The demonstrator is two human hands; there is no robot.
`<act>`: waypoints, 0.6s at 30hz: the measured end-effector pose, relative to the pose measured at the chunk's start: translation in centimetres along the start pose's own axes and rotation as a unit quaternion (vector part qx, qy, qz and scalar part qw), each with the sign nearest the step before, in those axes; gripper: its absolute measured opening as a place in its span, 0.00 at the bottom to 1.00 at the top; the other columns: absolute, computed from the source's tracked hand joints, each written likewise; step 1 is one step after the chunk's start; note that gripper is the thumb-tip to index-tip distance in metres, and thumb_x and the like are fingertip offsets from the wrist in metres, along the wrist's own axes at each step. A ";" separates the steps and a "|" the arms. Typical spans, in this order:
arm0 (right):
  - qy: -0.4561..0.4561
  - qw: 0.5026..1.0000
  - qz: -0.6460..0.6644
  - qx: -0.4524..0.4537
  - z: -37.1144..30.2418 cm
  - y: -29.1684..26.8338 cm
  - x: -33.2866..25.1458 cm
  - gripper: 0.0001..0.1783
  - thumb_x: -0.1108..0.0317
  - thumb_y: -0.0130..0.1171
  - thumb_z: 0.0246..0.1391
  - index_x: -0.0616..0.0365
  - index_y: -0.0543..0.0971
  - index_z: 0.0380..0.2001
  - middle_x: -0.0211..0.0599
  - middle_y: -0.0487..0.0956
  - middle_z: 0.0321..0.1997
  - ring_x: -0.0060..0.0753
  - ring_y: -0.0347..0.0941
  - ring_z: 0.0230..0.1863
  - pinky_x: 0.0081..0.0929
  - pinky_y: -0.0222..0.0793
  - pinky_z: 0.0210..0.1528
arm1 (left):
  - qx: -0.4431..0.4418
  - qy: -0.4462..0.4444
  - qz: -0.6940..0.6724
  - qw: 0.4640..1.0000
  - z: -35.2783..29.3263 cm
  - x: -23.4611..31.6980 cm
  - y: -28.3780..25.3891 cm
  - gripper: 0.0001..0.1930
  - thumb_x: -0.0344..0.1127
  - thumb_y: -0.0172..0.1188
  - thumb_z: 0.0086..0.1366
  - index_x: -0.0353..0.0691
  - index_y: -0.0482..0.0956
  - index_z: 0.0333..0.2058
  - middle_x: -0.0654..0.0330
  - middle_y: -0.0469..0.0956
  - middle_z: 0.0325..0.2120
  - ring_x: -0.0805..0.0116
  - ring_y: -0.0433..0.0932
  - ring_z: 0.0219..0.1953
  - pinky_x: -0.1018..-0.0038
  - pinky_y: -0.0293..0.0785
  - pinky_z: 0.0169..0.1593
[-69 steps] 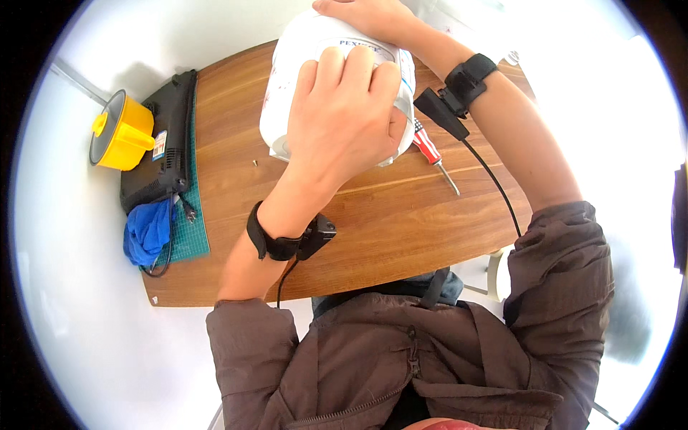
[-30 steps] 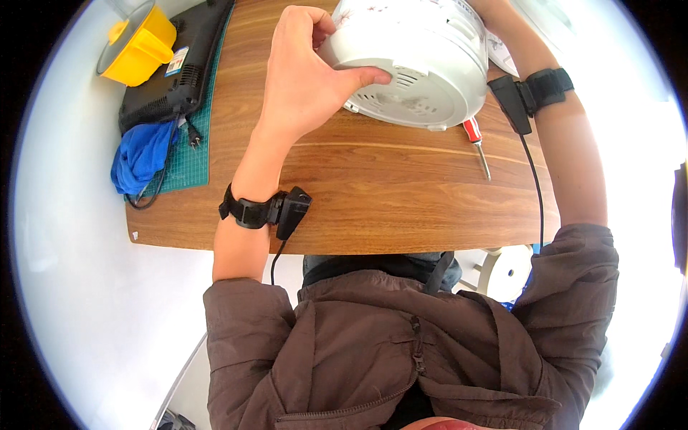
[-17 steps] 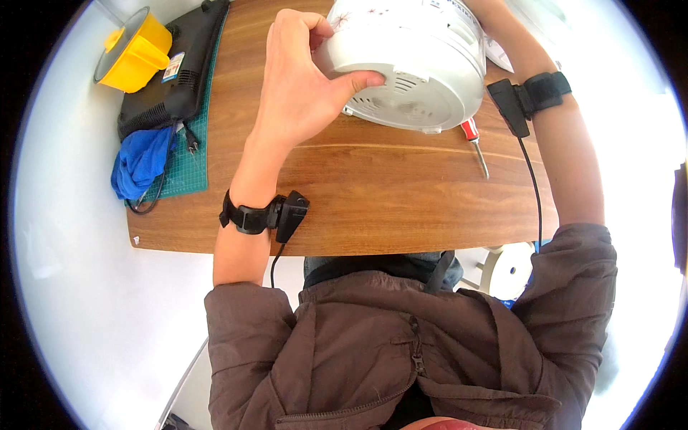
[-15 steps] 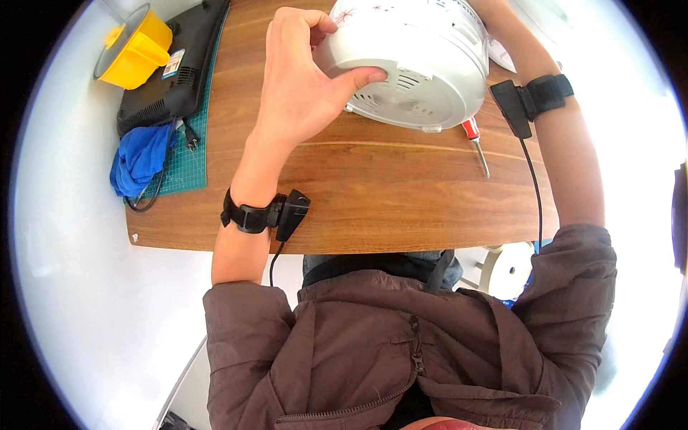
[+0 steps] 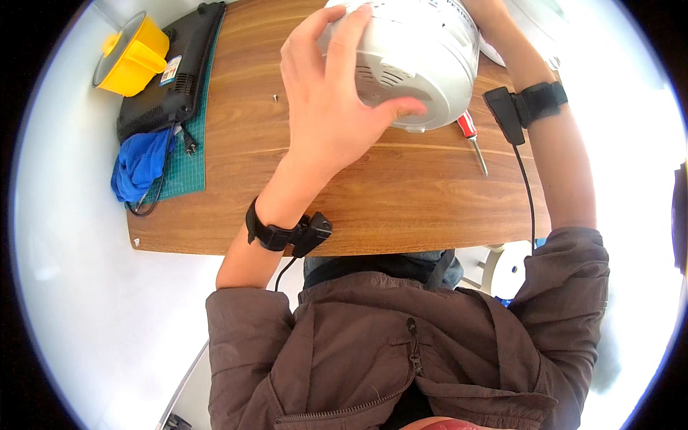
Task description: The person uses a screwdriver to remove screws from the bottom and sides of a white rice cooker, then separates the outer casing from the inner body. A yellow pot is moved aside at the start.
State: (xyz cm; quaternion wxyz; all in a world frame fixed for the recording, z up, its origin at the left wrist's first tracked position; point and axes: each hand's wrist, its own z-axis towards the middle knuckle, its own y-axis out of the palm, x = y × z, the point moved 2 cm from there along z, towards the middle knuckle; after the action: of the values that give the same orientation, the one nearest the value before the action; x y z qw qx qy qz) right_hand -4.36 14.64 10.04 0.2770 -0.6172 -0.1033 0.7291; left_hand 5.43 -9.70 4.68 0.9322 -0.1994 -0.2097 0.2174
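A white rounded appliance, apparently a rice cooker [image 5: 423,50], is tipped so its vented underside faces me; its top runs out of view. My left hand [image 5: 333,100] grips its left side, fingers spread along the wall and thumb across the base. At the upper right edge of the picture, my right hand [image 5: 489,13] is against the cooker's far right side, its fingers cut off by the frame. A screwdriver [image 5: 467,127] with a red and white handle lies below the cooker, shaft toward me.
A small screw [image 5: 275,97] lies on the wooden table [image 5: 251,179]. At left, a yellow pot [image 5: 136,64] with a lid stands on a black flat appliance [image 5: 161,100] over a green cutting mat [image 5: 188,172]. Beside these are a blue cloth [image 5: 140,165] and a plug [image 5: 189,143].
My left hand has moved right and its thumb lies farther across the base. The cooker has turned and shifted slightly left and up. The small screw has come into view.
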 end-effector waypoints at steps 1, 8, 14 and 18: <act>-0.013 1.000 -0.003 0.004 -0.1 0.0 0.0 0.35 0.43 0.54 0.68 0.72 0.83 0.48 0.47 0.86 0.40 0.36 0.81 0.42 0.33 0.75 0.48 | -0.005 0.003 0.010 1.000 0.0 0.1 0.1 0.54 0.65 0.75 0.51 0.34 0.62 0.66 0.41 0.60 0.60 0.41 0.63 0.61 0.50 0.65 0.64; -0.026 0.997 -0.053 0.050 -0.2 0.0 0.4 0.35 0.41 0.53 0.66 0.69 0.84 0.47 0.53 0.86 0.42 0.43 0.83 0.44 0.37 0.75 0.51 | 0.068 0.008 0.056 0.996 0.5 1.0 1.6 0.47 0.57 0.77 0.53 0.34 0.65 0.62 0.46 0.63 0.56 0.48 0.63 0.60 0.57 0.66 0.60; 0.013 0.986 -0.132 0.099 -1.4 -0.4 -0.8 0.33 0.40 0.50 0.64 0.62 0.86 0.44 0.58 0.86 0.39 0.57 0.83 0.46 0.45 0.74 0.54 | 0.012 -0.048 -0.019 0.999 0.4 0.6 1.8 0.59 0.62 0.79 0.50 0.34 0.55 0.69 0.46 0.55 0.63 0.47 0.57 0.66 0.55 0.59 0.68; -0.019 0.982 -0.149 0.114 -1.1 0.1 -0.3 0.32 0.41 0.49 0.65 0.62 0.86 0.42 0.62 0.84 0.41 0.65 0.80 0.48 0.49 0.73 0.55 | 0.001 -0.085 -0.033 0.996 0.7 0.1 1.7 0.58 0.59 0.79 0.52 0.33 0.53 0.69 0.46 0.54 0.63 0.48 0.56 0.67 0.55 0.56 0.70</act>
State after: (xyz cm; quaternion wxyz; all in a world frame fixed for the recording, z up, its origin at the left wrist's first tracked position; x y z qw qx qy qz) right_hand -3.27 14.20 10.00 0.4491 -0.5454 -0.1160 0.6981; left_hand 4.64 -8.04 4.52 0.9180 -0.1719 -0.2943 0.2028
